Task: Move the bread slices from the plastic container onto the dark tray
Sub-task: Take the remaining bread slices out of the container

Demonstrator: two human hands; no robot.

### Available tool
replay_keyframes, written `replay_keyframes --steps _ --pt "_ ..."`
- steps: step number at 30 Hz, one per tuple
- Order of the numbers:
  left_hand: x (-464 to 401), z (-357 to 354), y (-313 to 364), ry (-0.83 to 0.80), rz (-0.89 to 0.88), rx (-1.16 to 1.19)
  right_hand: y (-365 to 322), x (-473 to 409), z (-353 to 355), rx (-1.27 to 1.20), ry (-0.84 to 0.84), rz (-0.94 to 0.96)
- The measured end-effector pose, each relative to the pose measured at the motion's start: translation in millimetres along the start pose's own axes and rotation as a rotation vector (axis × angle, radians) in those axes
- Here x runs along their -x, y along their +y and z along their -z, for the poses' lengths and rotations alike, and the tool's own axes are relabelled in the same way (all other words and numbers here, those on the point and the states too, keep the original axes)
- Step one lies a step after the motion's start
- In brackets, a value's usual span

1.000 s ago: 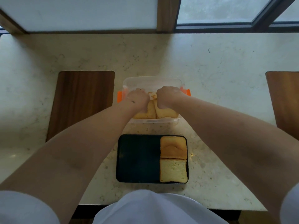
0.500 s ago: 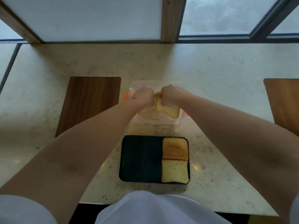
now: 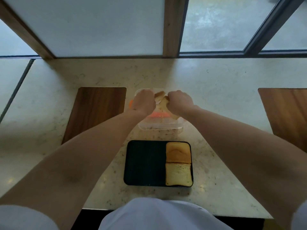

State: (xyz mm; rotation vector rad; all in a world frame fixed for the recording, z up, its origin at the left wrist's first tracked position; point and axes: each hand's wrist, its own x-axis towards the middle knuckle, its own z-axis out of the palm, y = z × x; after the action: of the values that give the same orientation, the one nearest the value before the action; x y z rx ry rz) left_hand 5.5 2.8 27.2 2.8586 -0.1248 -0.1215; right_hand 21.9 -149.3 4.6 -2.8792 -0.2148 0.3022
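my left hand [image 3: 144, 102] and right hand [image 3: 180, 102] have lifted, each clamped on a slice [image 3: 163, 103], out of the container [image 3: 159, 126]; next, the tray [image 3: 146, 162], left half free.

A clear container [image 3: 159, 127] with orange clips is seen on the pale counter [image 3: 216, 97], between two wooden boards. Bread slices [image 3: 162, 100] are gripped above it by the left hand [image 3: 144, 102] and right hand [image 3: 180, 102]. On the dark tray [image 3: 144, 163] nearer the body, two slices [image 3: 178, 164] are laid at its right side
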Motion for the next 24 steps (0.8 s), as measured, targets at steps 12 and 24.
replay_keyframes --steps 12,24 --pt "48 29 -32 0.101 0.403 0.857 -2 45 40 -0.492 0.109 -0.149" --pt "233 -66 -117 0.0 0.949 1.323 20 214 -70 -1.431 -0.191 -0.707"
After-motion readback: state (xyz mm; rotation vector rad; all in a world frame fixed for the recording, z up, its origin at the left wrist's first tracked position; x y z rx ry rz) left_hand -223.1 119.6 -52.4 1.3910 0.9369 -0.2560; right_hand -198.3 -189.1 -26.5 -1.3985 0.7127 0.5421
